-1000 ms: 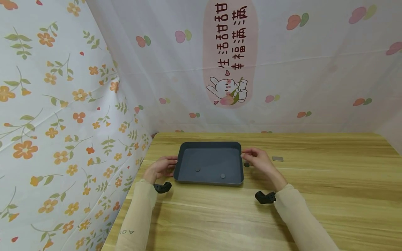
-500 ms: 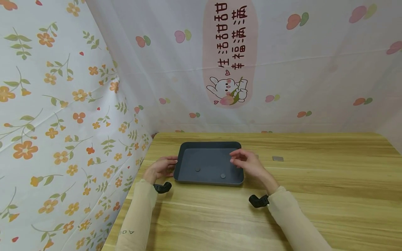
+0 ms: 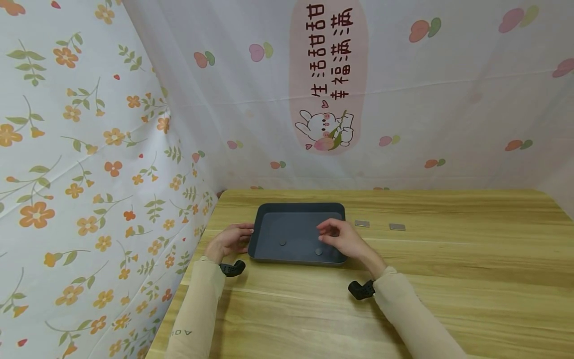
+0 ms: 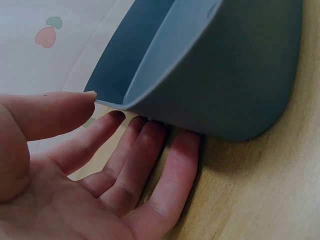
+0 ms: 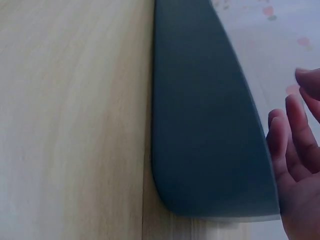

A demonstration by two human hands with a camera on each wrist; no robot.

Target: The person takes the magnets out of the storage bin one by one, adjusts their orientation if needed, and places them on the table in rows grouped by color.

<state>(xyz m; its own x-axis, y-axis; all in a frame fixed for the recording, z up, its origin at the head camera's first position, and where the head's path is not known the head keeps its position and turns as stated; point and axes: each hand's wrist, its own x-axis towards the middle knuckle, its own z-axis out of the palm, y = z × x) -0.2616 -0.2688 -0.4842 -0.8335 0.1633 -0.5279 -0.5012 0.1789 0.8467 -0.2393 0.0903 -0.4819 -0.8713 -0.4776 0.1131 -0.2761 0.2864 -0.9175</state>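
Note:
A dark grey rectangular tray (image 3: 287,227) with raised walls sits on the wooden table. At its left end is my left hand (image 3: 228,239). In the left wrist view the thumb touches the rim and the other fingers rest against the outer wall. Two small round grey discs lie on the tray floor, a left disc (image 3: 282,243) and a right disc (image 3: 319,252). My right hand (image 3: 345,242) hovers over the tray's right part, above the right disc, fingers loosely bent. A gap shows between thumb and forefinger. In the right wrist view the fingers (image 5: 295,135) show beyond the tray's front wall.
Two small flat grey rectangles, a nearer-to-tray one (image 3: 362,224) and one farther right (image 3: 397,227), lie on the table (image 3: 471,259) right of the tray. Patterned cloth (image 3: 251,124) hangs behind the table and along its left side.
My right hand has moved from the tray's right rim leftward over the tray, uncovering a grey rectangle. A dark disc beside the tray is hidden now. My left hand and the tray have stayed put.

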